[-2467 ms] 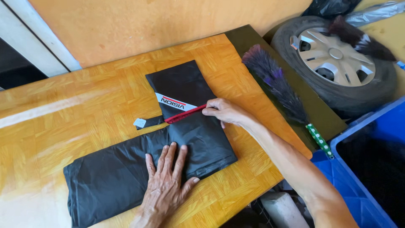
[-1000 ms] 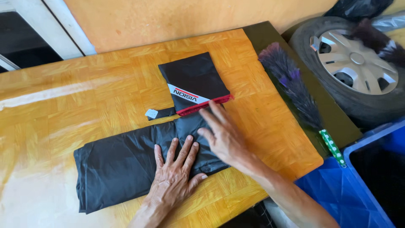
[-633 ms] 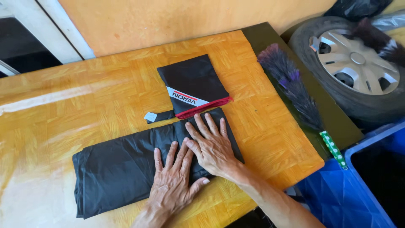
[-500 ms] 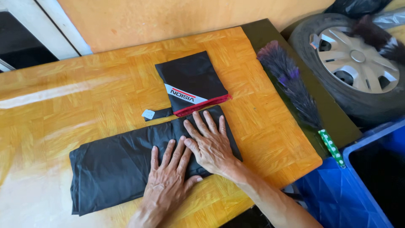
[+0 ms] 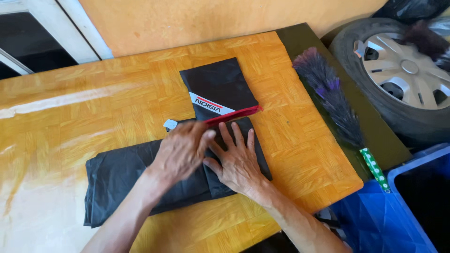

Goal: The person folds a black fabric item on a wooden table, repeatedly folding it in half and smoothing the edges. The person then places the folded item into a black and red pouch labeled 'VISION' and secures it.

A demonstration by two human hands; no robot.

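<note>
One folded black fabric cover (image 5: 154, 180), lying flat on the orange wooden table (image 5: 93, 107), long axis running left to right, near the table's front edge. One black pouch (image 5: 218, 89) with a red-trimmed mouth, just behind the cover and meeting its right end.

Left hand (image 5: 180, 152): on the cover at its right end, fingers curled toward the pouch mouth; whether it pinches fabric cannot be told. Right hand (image 5: 236, 161): flat, fingers spread, pressing the cover just right of the left hand.

One small grey tag (image 5: 170, 124), behind the cover, beside the left hand. One purple feather duster (image 5: 330, 96) with a green dotted handle, well right of the cover on a dark board. One car tyre (image 5: 398, 70) with a silver hubcap, beyond the duster. One blue plastic bin (image 5: 403, 206), right of the cover and off the table.

Risks, as judged: the folded layers may spring open if pressure lifts unevenly; slippery fabric may slide on the glossy tabletop toward the front edge.
</note>
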